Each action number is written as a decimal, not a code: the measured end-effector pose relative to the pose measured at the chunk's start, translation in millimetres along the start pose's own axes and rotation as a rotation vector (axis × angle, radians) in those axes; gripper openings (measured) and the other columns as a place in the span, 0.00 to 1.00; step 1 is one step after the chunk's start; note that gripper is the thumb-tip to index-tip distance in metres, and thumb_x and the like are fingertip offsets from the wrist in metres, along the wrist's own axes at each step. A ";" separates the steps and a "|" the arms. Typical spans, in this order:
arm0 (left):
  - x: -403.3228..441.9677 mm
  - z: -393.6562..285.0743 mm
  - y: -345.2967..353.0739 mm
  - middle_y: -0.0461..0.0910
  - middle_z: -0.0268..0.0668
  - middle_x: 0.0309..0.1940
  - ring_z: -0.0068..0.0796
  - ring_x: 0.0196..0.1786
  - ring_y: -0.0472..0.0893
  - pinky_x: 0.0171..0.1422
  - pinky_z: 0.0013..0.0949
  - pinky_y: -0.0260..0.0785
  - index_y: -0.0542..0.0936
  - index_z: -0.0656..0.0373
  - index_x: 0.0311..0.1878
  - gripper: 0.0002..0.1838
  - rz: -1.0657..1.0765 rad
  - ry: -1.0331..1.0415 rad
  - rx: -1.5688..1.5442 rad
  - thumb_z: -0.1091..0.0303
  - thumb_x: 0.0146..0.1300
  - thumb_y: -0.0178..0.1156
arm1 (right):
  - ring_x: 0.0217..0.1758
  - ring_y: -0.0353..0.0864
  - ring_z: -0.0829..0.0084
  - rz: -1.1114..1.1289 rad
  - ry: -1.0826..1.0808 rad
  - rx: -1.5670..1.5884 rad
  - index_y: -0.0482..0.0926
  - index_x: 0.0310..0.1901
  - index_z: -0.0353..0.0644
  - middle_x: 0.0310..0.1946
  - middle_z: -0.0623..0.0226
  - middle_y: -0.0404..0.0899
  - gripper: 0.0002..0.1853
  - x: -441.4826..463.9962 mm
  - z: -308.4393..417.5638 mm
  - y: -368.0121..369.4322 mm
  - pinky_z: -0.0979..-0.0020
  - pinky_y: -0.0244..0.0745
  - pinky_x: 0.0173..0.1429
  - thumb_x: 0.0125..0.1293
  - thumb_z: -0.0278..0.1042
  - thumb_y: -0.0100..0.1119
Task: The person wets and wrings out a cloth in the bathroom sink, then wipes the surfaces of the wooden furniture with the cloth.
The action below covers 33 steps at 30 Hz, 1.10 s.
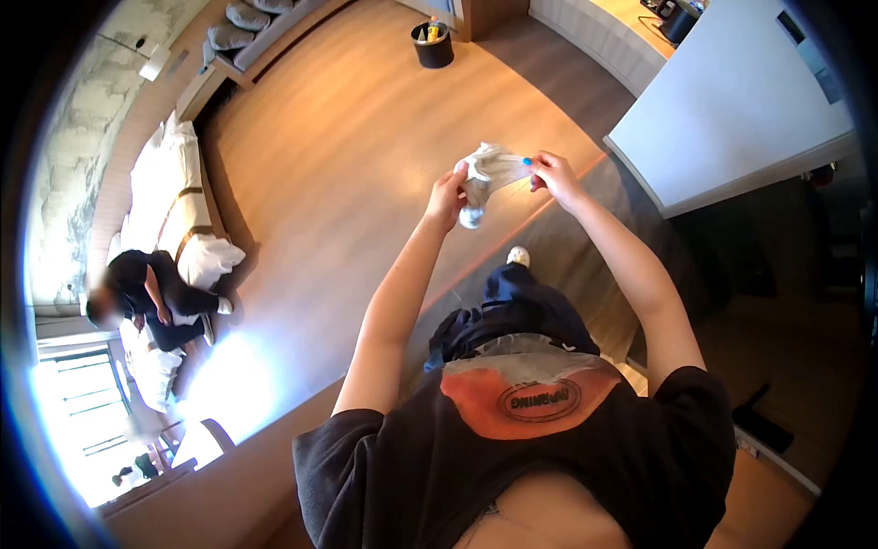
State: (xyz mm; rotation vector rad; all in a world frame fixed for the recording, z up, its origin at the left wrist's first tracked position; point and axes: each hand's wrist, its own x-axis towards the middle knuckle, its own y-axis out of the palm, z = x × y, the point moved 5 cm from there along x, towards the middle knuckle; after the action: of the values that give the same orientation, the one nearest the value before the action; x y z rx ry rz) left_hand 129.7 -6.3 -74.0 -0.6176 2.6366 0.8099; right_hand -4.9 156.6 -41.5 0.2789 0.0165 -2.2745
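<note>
A crumpled white cloth [487,169] is stretched between my two hands in front of me, above the floor. My left hand [446,197] grips its left side, the fingers closed round the folds. One end of the cloth hangs down beside that hand in a pale, bluish-white bunch. At the other side, my right hand [555,177] pinches the edge between thumb and fingers; blue shows on a nail. Whether the cloth is a sock, a bag or something else I cannot make out.
A black bin [433,46] with things in it stands at the far side of the wooden floor [338,137]. To the left, a person [155,293] sits on a bed with white bedding [169,183]. A white panel [732,110] rises at my right.
</note>
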 end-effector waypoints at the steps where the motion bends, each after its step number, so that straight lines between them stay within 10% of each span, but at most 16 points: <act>1: 15.9 -13.1 8.2 0.76 0.36 0.39 0.27 0.45 0.73 0.47 0.34 0.66 0.73 0.62 0.47 0.20 0.025 0.027 0.032 0.54 0.63 0.49 | 0.25 0.73 0.83 -0.025 -0.015 0.024 0.71 0.27 0.42 0.19 0.73 0.70 0.13 13.2 2.5 -19.6 0.76 0.74 0.32 0.61 0.42 0.54; 10: 138.2 -40.6 102.2 0.64 0.42 0.58 0.41 0.59 0.65 0.63 0.50 0.54 0.62 0.58 0.60 0.24 0.280 -0.067 -0.419 0.54 0.66 0.39 | 0.41 0.74 0.68 -0.050 -0.017 0.722 0.67 0.38 0.43 0.35 0.64 0.72 0.11 84.2 37.6 -113.3 0.61 0.70 0.50 0.66 0.42 0.44; 15: 184.8 -56.4 137.8 0.74 0.36 0.37 0.28 0.39 0.74 0.41 0.35 0.69 0.69 0.59 0.49 0.22 0.231 -0.107 0.336 0.59 0.54 0.60 | 0.34 0.73 0.74 -0.161 -0.083 0.830 0.66 0.35 0.45 0.30 0.69 0.71 0.10 139.0 45.1 -131.7 0.68 0.70 0.41 0.66 0.42 0.42; 26: 405.9 -123.9 31.0 0.75 0.44 0.41 0.35 0.43 0.77 0.47 0.35 0.72 0.69 0.67 0.48 0.14 0.297 -0.104 0.142 0.75 0.58 0.50 | 0.29 0.73 0.75 -0.659 -0.411 0.705 0.69 0.32 0.45 0.27 0.71 0.72 0.06 245.0 45.7 -301.4 0.71 0.71 0.33 0.60 0.36 0.52; 33: 507.6 -201.6 5.8 0.75 0.37 0.39 0.31 0.42 0.75 0.43 0.31 0.68 0.70 0.59 0.47 0.18 0.254 -0.264 0.118 0.67 0.53 0.58 | 0.28 0.74 0.72 -1.027 -0.111 0.175 0.72 0.30 0.42 0.24 0.70 0.73 0.07 288.1 48.9 -363.7 0.71 0.69 0.31 0.60 0.35 0.49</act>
State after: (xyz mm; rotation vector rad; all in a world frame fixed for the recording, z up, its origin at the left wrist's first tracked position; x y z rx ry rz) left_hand -342.1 -277.5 -120.8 -0.1342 2.5223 0.7397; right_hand -469.2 177.2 -82.1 0.2655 -0.1251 -3.3190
